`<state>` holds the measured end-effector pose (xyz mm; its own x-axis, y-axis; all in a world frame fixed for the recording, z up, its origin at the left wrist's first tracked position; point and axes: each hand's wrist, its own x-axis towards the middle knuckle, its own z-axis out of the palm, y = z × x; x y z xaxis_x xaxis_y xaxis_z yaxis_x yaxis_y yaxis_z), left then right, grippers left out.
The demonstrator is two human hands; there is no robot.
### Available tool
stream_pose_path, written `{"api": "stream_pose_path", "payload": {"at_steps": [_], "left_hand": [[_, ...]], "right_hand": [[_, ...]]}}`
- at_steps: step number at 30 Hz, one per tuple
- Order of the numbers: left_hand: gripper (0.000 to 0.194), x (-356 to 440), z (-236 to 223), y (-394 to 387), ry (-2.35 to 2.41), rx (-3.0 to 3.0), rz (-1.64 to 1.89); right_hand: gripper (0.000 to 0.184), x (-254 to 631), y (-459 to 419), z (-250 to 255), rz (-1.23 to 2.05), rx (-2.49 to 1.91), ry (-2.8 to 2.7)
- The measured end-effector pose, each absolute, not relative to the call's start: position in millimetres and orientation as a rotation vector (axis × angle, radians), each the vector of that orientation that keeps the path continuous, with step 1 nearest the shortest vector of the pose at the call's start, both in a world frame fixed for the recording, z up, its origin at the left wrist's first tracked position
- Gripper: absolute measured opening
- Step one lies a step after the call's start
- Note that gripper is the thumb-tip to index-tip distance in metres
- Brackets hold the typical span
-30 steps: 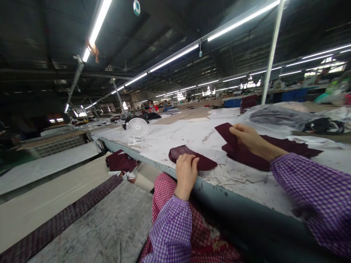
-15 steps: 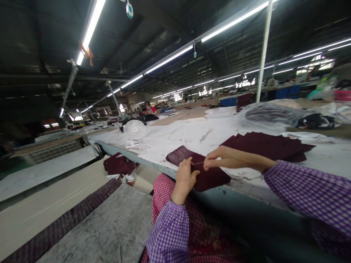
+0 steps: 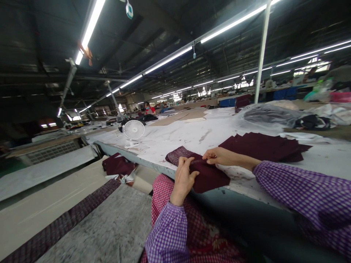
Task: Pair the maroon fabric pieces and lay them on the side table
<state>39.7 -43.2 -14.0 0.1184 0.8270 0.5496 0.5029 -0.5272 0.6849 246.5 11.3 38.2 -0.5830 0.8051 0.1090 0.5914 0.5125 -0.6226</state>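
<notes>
A maroon fabric piece [image 3: 210, 178] lies at the table's front edge, its near part hanging slightly over. Its far left part shows a speckled, lighter face [image 3: 179, 155]. My left hand [image 3: 184, 179] rests on the piece's left side, fingertips touching it and the thumb spread apart. At the piece's upper middle, along a crease, my right hand [image 3: 215, 156] has its thumb and fingertips drawn together on the cloth. The exact contact under those fingertips is hard to see. Behind my right hand, a fanned stack of maroon fabric pieces [image 3: 264, 146] lies on the white-covered table [image 3: 175, 133].
A small white fan [image 3: 133, 130] stands at the table's left edge. Lower left, a bundle of maroon cloth [image 3: 118, 165] lies beside a speckled strip [image 3: 74, 210] on a grey board [image 3: 109, 223]. Clear plastic [image 3: 270, 115] lies back right. A person in red [image 3: 148, 109] is far off.
My right hand has moved slightly up and left along the fabric's crease. My left thumb has lifted away somewhat, and its fingers stay on the cloth.
</notes>
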Motion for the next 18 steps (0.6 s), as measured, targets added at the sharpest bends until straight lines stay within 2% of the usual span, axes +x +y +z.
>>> {"api": "stream_pose_path", "payload": {"at_steps": [4,7,12,14,16,18], "left_hand": [[0.024,30.6,-4.3,-45.7,1.284,1.789,1.709],[0.03,24.7,8.1,-49.6,1.279,1.709,1.806],[0.057,37.3,26.2,-52.1,1.141,1.666,1.548],[0.061,48.6,30.7,-51.7,1.141,1.738,1.37],[0.052,61.3,32.9,-50.6,1.176,1.914,1.174],[0.033,74.3,32.1,-48.5,1.226,2.098,1.031]], "right_hand": [[0.037,256.8,-14.9,78.7,1.105,-0.984,-2.255],[0.04,267.4,-31.7,98.1,1.299,-0.84,-2.194],[0.043,283.0,-35.1,93.6,1.391,-0.881,-2.211],[0.043,287.9,-30.9,85.6,1.387,-0.961,-2.236],[0.043,291.7,-25.9,77.6,1.38,-1.016,-2.255],[0.044,293.9,-20.7,70.5,1.387,-1.037,-2.266]]}}
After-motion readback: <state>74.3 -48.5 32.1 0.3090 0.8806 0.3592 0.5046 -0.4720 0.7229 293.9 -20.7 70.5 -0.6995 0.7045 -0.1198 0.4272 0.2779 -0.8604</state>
